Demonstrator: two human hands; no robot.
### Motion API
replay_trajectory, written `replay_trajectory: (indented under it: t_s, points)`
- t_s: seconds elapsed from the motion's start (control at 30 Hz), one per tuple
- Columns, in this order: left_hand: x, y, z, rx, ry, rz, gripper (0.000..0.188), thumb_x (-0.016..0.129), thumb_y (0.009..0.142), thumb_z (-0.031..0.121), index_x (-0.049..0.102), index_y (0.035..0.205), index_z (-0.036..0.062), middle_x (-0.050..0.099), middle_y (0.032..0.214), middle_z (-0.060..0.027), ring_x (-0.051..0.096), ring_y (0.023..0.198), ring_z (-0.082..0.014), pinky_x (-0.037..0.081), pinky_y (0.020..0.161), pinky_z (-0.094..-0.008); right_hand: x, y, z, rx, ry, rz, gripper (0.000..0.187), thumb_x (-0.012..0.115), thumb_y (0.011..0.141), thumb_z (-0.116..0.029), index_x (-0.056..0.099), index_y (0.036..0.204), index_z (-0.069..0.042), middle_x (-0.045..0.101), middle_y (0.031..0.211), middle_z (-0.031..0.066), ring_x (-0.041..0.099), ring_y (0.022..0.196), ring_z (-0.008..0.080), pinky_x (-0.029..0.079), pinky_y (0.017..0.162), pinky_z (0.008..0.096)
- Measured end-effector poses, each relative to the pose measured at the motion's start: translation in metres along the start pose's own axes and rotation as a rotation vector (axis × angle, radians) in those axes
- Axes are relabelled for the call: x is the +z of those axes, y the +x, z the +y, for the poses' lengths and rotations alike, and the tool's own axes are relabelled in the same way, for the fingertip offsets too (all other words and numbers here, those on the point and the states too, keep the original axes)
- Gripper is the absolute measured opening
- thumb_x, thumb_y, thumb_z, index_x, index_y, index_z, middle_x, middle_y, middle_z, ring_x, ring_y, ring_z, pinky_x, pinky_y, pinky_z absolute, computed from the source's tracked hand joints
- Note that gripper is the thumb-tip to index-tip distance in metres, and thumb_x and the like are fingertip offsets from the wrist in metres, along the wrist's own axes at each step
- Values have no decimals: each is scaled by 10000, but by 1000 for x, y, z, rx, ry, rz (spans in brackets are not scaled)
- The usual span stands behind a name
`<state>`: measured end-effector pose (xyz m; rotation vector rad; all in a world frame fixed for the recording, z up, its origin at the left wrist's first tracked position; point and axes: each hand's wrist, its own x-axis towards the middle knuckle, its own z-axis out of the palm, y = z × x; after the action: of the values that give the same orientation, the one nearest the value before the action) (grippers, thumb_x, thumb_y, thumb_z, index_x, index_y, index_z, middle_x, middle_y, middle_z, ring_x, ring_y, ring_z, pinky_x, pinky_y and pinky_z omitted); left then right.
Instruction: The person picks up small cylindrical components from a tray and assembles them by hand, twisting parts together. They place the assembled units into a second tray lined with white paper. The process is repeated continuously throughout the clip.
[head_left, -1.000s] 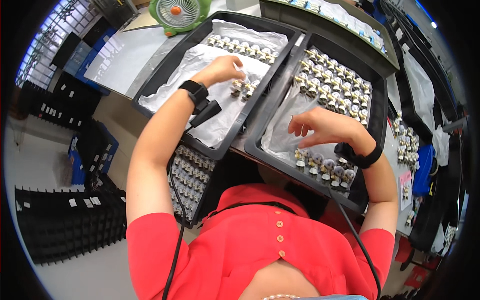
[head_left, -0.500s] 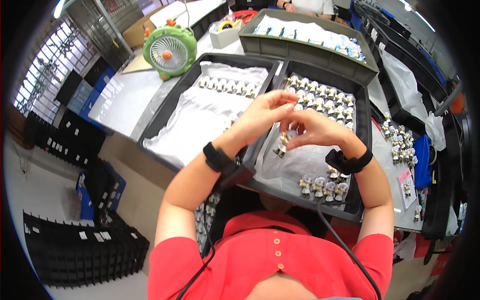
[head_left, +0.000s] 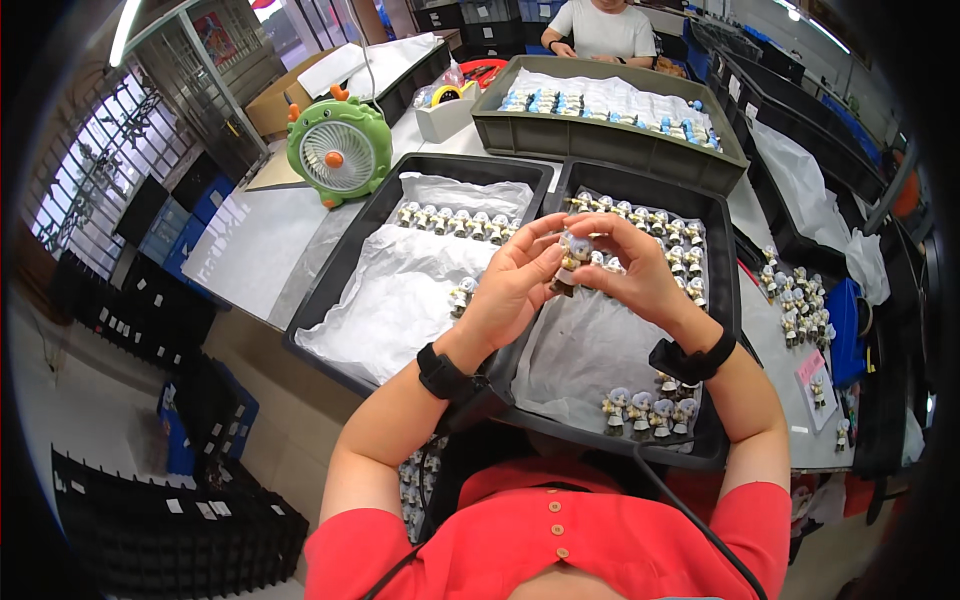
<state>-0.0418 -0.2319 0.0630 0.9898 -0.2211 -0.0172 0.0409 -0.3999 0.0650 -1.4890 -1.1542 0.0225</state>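
Observation:
A small figurine [head_left: 573, 258] with pale hair and a white-and-gold outfit is upright between my hands, above the right-hand black tray [head_left: 727, 300]. My left hand [head_left: 512, 288] pinches it from the left with thumb and fingertips. From the other side, my right hand [head_left: 640, 272] has its thumb and forefinger closed on it. Rows of similar figurines [head_left: 690, 262] lie at the far and right part of this tray, and a short row [head_left: 640, 412] is in its near right corner. The left-hand black tray [head_left: 330, 290] holds one far row [head_left: 455, 221] and a figurine [head_left: 462, 295] beside my left wrist.
A green fan [head_left: 340, 150] stands behind the left tray. An olive bin [head_left: 600, 137] with blue-and-white figurines is at the back, with a person [head_left: 600, 30] beyond. Loose figurines [head_left: 800, 305] and a blue container [head_left: 846, 335] are at the right. Stacked black trays [head_left: 170, 515] stand lower left.
The figurine has come up and turned more upright, and my left hand has closed in on it. The whole view has tilted, so the trays appear lower.

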Motion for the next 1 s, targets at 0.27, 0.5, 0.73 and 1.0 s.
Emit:
replay_trajectory:
  t_s: [0.27, 0.5, 0.73, 1.0]
  points:
    - [2, 0, -8, 119, 84, 92, 435, 530, 889, 42, 383, 1299, 40, 444, 1207, -86, 523, 1061, -162, 472, 874, -305, 12, -4, 3, -134, -307, 43, 790, 829, 609, -172, 451, 1299, -95, 497, 1261, 110, 474, 1165, 273, 392, 989, 372]
    - [17, -6, -7, 333, 354, 43, 494, 585, 858, 20, 364, 1300, 16, 390, 1224, -78, 509, 1089, -182, 451, 886, -272, 14, -7, 1, -125, -289, 117, 850, 816, 650, -154, 345, 1354, -79, 501, 1269, 92, 496, 1154, 229, 398, 977, 365]
    - [13, -5, -10, 256, 213, 81, 407, 565, 889, 51, 390, 1255, 22, 433, 1236, -62, 525, 1086, -167, 469, 868, -258, 15, -6, -3, -146, -322, 132, 901, 834, 622, -193, 330, 1360, -75, 514, 1238, 102, 499, 1151, 225, 400, 964, 368]
    - [13, -5, -3, 146, 45, 81, 359, 520, 935, 141, 421, 1265, 39, 537, 1127, -63, 578, 999, -129, 510, 774, -250, 13, -8, -5, -51, -225, 127, 743, 820, 632, -161, 458, 1276, -88, 501, 1211, 91, 482, 1144, 223, 389, 974, 353]
